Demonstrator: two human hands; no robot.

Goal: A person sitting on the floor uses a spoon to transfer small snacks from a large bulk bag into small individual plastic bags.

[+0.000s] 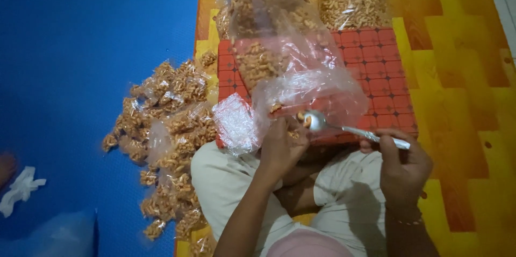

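While right hand (403, 168) fingers grip spoon (344, 127) | left hand (280, 147) pinches small bag (235, 124) | packets (166, 122) heaped left

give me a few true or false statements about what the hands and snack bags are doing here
1. The right hand holds a metal spoon. True.
2. The spoon is empty. False: it carries a few snack pieces.
3. The left hand is at the mouth of the large clear bag. True.
4. The small filled packets are piled on the red patterned box. False: they lie on the floor to the person's left, by the blue mat.
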